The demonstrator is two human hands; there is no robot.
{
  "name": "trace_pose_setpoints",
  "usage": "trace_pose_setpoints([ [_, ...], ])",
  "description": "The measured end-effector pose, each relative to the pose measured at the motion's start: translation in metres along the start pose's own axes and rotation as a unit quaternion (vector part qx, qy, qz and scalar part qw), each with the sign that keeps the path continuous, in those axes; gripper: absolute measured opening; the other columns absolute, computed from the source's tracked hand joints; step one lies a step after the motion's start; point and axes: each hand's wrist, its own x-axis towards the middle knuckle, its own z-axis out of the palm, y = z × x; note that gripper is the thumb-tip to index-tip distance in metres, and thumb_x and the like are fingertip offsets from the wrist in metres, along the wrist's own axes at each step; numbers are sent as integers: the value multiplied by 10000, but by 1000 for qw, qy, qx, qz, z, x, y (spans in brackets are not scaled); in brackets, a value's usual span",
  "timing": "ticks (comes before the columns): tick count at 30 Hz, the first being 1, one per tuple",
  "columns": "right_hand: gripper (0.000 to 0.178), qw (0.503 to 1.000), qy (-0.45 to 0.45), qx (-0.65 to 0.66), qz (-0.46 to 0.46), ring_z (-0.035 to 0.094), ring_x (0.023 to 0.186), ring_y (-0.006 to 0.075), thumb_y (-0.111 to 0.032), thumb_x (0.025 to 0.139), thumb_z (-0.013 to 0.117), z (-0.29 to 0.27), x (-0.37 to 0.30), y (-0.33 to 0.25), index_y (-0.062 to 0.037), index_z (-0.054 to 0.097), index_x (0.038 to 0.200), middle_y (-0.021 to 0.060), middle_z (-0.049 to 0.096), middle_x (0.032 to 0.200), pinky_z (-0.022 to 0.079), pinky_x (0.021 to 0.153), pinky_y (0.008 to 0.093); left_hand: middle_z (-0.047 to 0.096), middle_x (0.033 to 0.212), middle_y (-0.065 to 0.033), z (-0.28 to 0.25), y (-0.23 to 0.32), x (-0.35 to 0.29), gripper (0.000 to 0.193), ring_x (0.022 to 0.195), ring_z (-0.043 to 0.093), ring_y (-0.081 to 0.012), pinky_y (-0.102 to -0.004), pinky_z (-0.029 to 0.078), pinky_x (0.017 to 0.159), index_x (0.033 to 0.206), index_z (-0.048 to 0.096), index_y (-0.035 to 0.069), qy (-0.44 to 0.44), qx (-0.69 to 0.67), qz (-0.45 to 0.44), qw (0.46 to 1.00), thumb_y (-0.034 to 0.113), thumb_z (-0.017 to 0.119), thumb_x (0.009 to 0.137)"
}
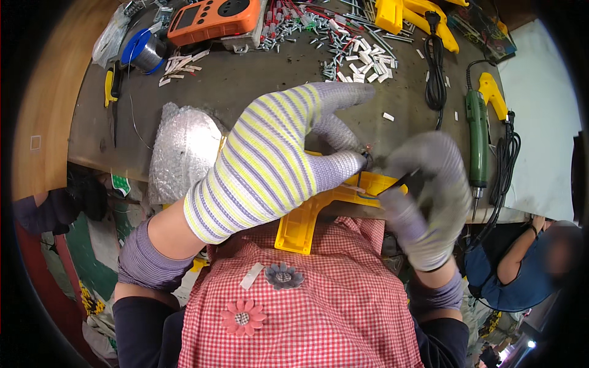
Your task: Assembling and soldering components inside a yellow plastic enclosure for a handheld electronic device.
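Gloved hands over a yellow part at the near edge of our bench.

Our left hand point(276, 162), in a striped glove, lies across the yellow part point(307, 221), fingers pinched on something small and reddish we cannot make out, thumb pad pressed at the part's top. Our right hand point(429, 202), grey-gloved, is clenched around a thin dark tool point(399, 182) whose tip points left toward that pinch. The part juts off the bench point(245, 80) toward our checked apron point(319, 306). Bubble wrap point(181, 153) sits just left of the hands. Far back: an orange meter point(215, 18), a wire spool point(144, 52), scattered screws point(356, 58). A green driver point(477, 141) lies right, well apart.
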Motion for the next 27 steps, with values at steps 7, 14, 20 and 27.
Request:
trace_pose_setpoints([
  [7, 223, 994, -5, -85, 60, 633, 780, 189, -82, 812, 713, 6, 34, 4, -34, 635, 1015, 89, 641, 880, 503, 692, 283, 706, 850, -77, 0, -1, -5, 711, 800, 658, -121, -270, 521, 774, 1391, 539, 30, 7, 168, 157, 973, 112, 787, 729],
  [14, 173, 845, -174, -339, -375, 612, 801, 315, -144, 669, 692, -29, 59, 6, -66, 665, 821, 87, 634, 909, 505, 714, 404, 708, 1082, -143, -5, -7, 4, 702, 878, 704, -190, -333, 541, 841, 1367, 562, 50, 7, 172, 151, 973, 178, 807, 722],
  [20, 142, 942, -289, -165, 34, 627, 626, 286, -176, 767, 690, -24, 53, -8, -44, 673, 816, 122, 612, 704, 496, 604, 378, 661, 814, -105, 13, 12, -4, 685, 741, 634, -295, -429, 466, 840, 1346, 607, 134, 114, 392, 230, 883, 209, 766, 683],
  [27, 271, 942, -273, -192, -34, 609, 663, 315, -275, 770, 703, -30, 42, -7, -42, 690, 906, 118, 593, 704, 470, 598, 398, 676, 731, -88, 21, 4, -6, 474, 750, 672, -285, -446, 472, 874, 1254, 624, 34, 153, 378, 271, 872, 213, 647, 816],
])
